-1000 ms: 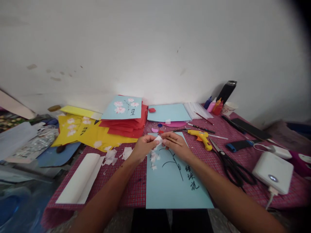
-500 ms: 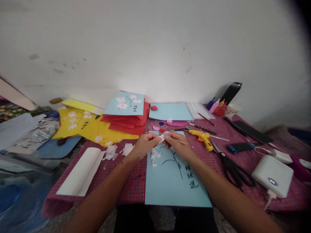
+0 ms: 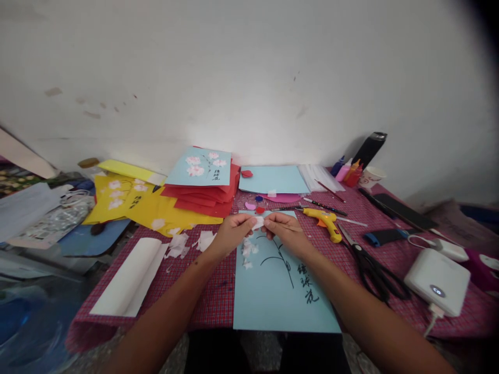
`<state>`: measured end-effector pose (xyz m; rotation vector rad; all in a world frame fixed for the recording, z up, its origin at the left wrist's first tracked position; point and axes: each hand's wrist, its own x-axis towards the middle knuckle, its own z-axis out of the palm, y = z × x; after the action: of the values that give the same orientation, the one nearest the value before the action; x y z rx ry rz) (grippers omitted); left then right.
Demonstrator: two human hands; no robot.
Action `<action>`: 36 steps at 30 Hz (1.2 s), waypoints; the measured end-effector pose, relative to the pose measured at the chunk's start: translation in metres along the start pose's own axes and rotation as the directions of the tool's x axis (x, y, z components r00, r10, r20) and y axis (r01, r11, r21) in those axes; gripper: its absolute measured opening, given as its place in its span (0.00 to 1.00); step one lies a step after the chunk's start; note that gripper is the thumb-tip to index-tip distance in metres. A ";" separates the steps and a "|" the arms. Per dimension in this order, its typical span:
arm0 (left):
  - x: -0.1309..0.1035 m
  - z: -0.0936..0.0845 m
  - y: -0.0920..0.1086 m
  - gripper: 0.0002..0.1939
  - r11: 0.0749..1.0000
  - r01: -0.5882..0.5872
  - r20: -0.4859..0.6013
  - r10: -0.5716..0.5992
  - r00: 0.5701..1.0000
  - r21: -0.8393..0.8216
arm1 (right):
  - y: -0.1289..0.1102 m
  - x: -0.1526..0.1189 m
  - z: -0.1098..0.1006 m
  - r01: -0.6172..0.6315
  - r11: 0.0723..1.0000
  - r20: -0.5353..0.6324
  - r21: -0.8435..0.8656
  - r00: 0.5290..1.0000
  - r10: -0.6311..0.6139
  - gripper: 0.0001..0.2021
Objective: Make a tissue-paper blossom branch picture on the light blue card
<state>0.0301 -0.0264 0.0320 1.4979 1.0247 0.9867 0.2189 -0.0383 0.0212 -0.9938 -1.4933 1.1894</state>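
Between the fingertips of both hands is a small piece of white paper [image 3: 258, 223]. My left hand [image 3: 235, 230] pinches its left side, and my right hand [image 3: 283, 230] pinches its right side. Both are held over the top of a light blue sheet [image 3: 273, 306] bearing drawn black branches and black writing. Crumpled white bits [image 3: 248, 249] lie on that sheet, just below my left hand. Torn white paper pieces [image 3: 178, 245] are on the checked cloth to the left, beside a folded white sheet [image 3: 130, 278].
Right of the hands lie a yellow glue gun [image 3: 325, 219], black scissors [image 3: 370, 267] and a white power bank [image 3: 438, 280]. Behind stand paint bottles [image 3: 346, 171] and a black flask [image 3: 370, 149]. Red sheets [image 3: 206, 200] and yellow sheets [image 3: 152, 208] are at the back left.
The white paper between my fingertips shows a little more and its shape differs slightly. Both hands stay in nearly the same place.
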 end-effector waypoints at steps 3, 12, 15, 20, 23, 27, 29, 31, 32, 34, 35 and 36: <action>0.000 0.000 0.000 0.18 1.000 0.012 -0.026 -0.013 1.000 -0.011 | 0.000 0.000 0.000 0.002 1.000 -0.020 -0.004 1.000 -0.002 0.12; 0.000 0.000 0.003 0.18 0.999 -0.005 0.002 0.005 1.000 -0.047 | 0.002 0.000 -0.001 0.014 0.995 -0.048 0.096 0.999 -0.009 0.11; 0.000 0.001 0.002 0.19 0.999 -0.019 0.023 0.020 1.000 -0.025 | 0.002 -0.002 -0.001 0.050 0.997 -0.017 0.054 0.999 -0.050 0.13; -0.001 0.004 -0.002 0.20 0.999 -0.035 0.071 0.032 0.997 0.035 | -0.001 -0.004 0.001 0.088 0.996 0.013 -0.030 0.996 -0.088 0.08; -0.001 0.003 -0.003 0.20 0.996 -0.051 0.046 0.048 0.998 0.069 | -0.001 -0.003 0.001 0.084 0.995 0.006 -0.052 0.996 -0.084 0.09; 0.000 0.002 -0.004 0.19 0.993 -0.072 -0.017 0.074 0.997 0.092 | -0.001 -0.002 0.001 0.044 0.996 0.011 -0.082 0.999 -0.044 0.10; 0.000 0.002 -0.004 0.19 0.993 -0.081 -0.040 0.085 0.996 0.086 | -0.001 -0.001 0.002 0.026 0.996 0.016 -0.082 1.000 -0.025 0.11; 0.001 0.002 -0.006 0.19 0.992 -0.093 -0.048 0.097 0.994 0.080 | -0.001 -0.001 0.002 0.018 0.996 0.012 -0.088 1.000 -0.016 0.11; 0.001 0.003 -0.006 0.19 0.992 -0.098 -0.047 0.101 0.994 0.076 | -0.001 -0.001 0.002 0.015 0.996 0.010 -0.092 1.000 -0.014 0.11; 0.002 0.003 -0.007 0.19 0.993 -0.101 -0.051 0.105 0.993 0.061 | -0.001 0.000 0.003 0.004 0.996 0.008 -0.094 1.000 -0.003 0.11; 0.002 0.004 -0.008 0.18 0.994 -0.100 -0.054 0.102 0.993 0.049 | -0.001 0.000 0.003 -0.005 0.996 0.008 -0.088 1.000 0.005 0.11; 0.002 0.004 -0.008 0.18 0.995 -0.097 -0.061 0.099 0.993 0.038 | 0.000 0.000 0.003 -0.013 0.997 0.010 -0.081 1.000 0.014 0.11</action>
<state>0.0337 -0.0244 0.0240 1.5667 1.0252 1.0961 0.2162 -0.0385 0.0212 -1.0546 -1.5553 1.1526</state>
